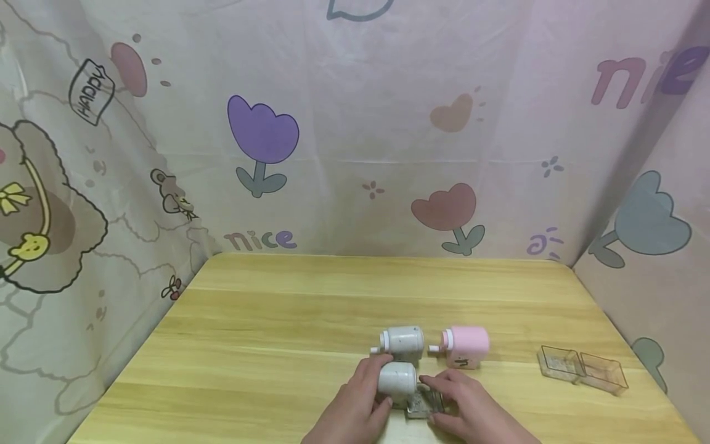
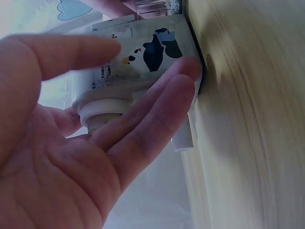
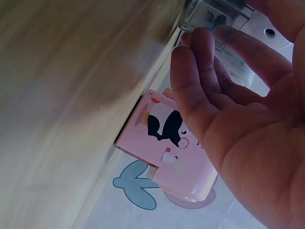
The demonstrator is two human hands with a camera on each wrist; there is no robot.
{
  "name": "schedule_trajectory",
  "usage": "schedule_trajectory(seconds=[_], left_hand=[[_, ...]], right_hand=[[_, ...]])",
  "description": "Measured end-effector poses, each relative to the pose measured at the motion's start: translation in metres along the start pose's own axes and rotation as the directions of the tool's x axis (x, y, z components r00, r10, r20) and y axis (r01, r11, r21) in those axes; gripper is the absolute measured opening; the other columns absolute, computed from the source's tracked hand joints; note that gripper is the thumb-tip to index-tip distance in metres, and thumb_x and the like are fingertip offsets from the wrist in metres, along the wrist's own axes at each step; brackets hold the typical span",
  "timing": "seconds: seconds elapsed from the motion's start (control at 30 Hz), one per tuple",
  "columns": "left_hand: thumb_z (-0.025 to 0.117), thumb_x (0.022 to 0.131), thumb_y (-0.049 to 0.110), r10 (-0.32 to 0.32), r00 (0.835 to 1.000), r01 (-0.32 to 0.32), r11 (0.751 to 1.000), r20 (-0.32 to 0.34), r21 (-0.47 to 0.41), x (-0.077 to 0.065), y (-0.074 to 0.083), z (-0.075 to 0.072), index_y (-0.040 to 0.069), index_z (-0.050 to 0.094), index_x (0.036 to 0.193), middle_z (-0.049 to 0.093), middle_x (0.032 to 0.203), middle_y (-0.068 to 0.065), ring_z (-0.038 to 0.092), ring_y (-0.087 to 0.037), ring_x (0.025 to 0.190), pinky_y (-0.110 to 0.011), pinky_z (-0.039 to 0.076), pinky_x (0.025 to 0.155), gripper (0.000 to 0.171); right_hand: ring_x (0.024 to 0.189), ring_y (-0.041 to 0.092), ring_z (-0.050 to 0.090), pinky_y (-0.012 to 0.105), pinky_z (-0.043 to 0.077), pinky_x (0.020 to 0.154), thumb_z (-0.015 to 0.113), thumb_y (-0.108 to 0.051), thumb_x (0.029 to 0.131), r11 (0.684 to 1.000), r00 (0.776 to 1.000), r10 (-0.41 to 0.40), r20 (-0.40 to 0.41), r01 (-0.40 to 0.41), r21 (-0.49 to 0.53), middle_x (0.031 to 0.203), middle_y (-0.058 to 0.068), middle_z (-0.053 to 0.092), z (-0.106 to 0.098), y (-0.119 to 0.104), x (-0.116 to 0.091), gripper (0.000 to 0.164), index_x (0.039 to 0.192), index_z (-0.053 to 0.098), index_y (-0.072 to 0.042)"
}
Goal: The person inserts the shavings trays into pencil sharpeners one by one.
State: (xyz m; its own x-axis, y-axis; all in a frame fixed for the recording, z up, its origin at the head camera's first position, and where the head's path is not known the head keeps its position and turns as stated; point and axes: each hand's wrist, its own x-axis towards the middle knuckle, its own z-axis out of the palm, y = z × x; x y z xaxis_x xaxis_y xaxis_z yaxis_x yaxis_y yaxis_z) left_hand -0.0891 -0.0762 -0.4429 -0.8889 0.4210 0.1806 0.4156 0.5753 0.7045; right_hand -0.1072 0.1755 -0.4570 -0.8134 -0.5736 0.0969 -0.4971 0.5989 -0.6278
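My left hand [image 1: 352, 401] holds a whitish crank pencil sharpener [image 1: 397, 378] near the table's front edge, thumb on the near side and fingers on the far left. Dark animal pictures mark the sharpener's side [image 2: 152, 50] in the left wrist view. At its right end, my right hand [image 1: 471, 401] holds a small clear drawer [image 1: 424, 404] between thumb and fingers. That drawer [image 3: 214, 18] is partly hidden by fingertips in the right wrist view. The sharpener's round end, with a dark hole [image 3: 269, 32], also shows there.
Just behind stands a second whitish sharpener [image 1: 405, 340]. Right of it is a pink sharpener [image 1: 468, 345], with a panda picture [image 3: 164, 123] on its side. Two clear brownish drawers [image 1: 560, 362] lie together farther right. A patterned curtain [image 1: 355, 123] surrounds the wooden table [image 1: 249, 345].
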Motion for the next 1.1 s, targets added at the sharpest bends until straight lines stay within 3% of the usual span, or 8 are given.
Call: schedule_trajectory(seconds=[0.1,0.3,0.63,1.1], left_hand=[[0.061,0.089,0.017,0.001,1.0,-0.001,1.0,0.001,-0.026,0.0006,-0.0005,0.0007,0.019,0.035,0.14,0.046,0.126,-0.004,0.05,0.0,0.077,-0.023,0.046,0.068,0.058],[0.061,0.09,0.019,0.049,0.998,-0.047,0.997,-0.025,0.066,0.0001,-0.0013,-0.0001,0.019,0.034,0.14,0.047,0.128,-0.005,0.052,-0.008,0.084,-0.03,0.047,0.069,0.056],[0.06,0.091,0.02,0.025,0.999,-0.023,0.996,-0.023,0.091,-0.0015,-0.0007,-0.0006,0.021,0.034,0.14,0.047,0.129,-0.004,0.053,-0.01,0.088,-0.034,0.048,0.072,0.056],[0.06,0.092,0.021,0.011,1.0,-0.011,0.998,-0.005,0.067,0.0002,-0.0009,0.0002,0.022,0.034,0.14,0.047,0.127,-0.002,0.052,-0.009,0.086,-0.033,0.048,0.072,0.055]], right_hand=[[0.095,0.008,0.053,0.032,0.049,0.078,0.07,-0.038,0.084,1.0,1.0,-0.021,-0.019,0.021,-0.019,0.108,-0.002,0.057,0.0008,0.0002,-0.0008,0.057,0.129,0.057,-0.006],[0.092,0.007,0.051,0.03,0.047,0.074,0.071,-0.033,0.083,0.992,0.991,-0.103,-0.09,0.096,-0.079,0.105,-0.003,0.057,0.0042,0.0024,-0.0017,0.054,0.127,0.058,-0.006],[0.093,0.008,0.052,0.03,0.048,0.076,0.071,-0.036,0.083,0.996,0.998,-0.054,-0.017,0.053,-0.066,0.11,-0.002,0.055,0.0004,0.0011,0.0003,0.057,0.129,0.057,-0.006],[0.093,0.006,0.052,0.03,0.049,0.075,0.072,-0.031,0.083,0.99,0.986,-0.126,-0.106,0.117,-0.083,0.106,-0.004,0.057,0.0045,0.0025,-0.0021,0.053,0.126,0.058,-0.005]])
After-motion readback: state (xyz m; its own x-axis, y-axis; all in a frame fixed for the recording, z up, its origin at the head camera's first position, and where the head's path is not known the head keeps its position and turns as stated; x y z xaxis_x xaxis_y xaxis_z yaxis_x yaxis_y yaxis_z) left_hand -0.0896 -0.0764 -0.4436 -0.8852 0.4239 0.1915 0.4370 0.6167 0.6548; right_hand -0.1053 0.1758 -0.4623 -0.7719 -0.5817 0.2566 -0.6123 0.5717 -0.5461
